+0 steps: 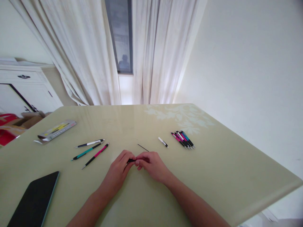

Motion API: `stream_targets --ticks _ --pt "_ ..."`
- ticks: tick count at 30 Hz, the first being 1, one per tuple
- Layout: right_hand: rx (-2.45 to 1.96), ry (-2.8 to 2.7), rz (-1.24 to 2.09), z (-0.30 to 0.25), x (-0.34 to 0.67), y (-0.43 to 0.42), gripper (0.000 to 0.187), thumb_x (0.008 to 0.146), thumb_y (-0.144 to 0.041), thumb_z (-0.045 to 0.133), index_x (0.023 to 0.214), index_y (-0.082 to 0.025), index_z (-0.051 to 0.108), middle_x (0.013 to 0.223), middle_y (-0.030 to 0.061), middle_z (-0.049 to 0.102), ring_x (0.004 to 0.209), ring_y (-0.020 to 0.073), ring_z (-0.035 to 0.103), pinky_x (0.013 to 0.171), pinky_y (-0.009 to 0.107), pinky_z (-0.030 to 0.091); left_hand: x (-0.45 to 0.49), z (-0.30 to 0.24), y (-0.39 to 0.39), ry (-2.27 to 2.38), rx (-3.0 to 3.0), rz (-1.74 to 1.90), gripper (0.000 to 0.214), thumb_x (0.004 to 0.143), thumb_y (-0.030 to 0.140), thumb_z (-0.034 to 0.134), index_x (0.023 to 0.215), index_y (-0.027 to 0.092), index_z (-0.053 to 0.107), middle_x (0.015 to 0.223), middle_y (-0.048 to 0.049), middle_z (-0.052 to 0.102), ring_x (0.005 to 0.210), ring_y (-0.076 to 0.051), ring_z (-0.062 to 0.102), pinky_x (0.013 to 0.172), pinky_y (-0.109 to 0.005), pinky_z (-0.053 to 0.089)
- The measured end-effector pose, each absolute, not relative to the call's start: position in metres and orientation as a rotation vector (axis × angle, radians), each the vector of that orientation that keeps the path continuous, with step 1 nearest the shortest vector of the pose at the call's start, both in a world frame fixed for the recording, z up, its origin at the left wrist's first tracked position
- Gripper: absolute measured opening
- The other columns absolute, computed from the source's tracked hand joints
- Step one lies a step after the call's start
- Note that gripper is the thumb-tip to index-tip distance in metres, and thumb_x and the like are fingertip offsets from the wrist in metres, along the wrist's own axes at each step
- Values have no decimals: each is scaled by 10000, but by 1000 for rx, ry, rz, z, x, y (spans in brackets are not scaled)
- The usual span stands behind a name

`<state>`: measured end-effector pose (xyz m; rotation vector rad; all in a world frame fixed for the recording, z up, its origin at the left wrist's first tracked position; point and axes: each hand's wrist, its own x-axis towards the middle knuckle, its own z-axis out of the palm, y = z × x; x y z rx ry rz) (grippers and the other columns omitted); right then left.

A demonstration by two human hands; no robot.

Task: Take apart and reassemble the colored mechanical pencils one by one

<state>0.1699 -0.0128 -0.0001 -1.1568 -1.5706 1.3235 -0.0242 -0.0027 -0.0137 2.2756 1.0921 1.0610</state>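
My left hand (121, 164) and my right hand (153, 164) meet over the middle of the table, fingers pinched together. Between them shows a small black pen part (131, 160), mostly covered by my fingers; both hands grip it. Just beyond my right hand lies a thin dark pen refill (143, 147). Farther to the right rests a white pen barrel (163, 142) with a black clip end, apart from the other pens.
Several assembled pens (183, 140) lie side by side at the right. On the left are a white pen (90, 143), a teal pen (86, 152) and a pink pen (96, 155). An opened carton (58, 130) and a dark tablet (34, 200) sit farther left on the table (208, 176).
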Motion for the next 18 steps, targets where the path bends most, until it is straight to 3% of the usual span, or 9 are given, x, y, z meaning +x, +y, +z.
stream_targets --ticks 6,18 --pt "-1190 -1564 1318 -9 168 -10 160 831 -169 645 871 -195 797 723 7 743 702 172 696 704 260 522 -34 -17 1 916 2466 959 196 1047 196 474 1041 245 664 1035 -27 645 944 -151 654 863 -244 516" --pt "-1192 -1589 1301 -8 169 -9 122 816 -177 672 844 -185 791 712 12 743 679 169 688 662 251 512 -38 -17 3 909 2686 1082 196 1032 195 521 1036 251 708 995 -40 701 923 -190 647 854 -314 500"
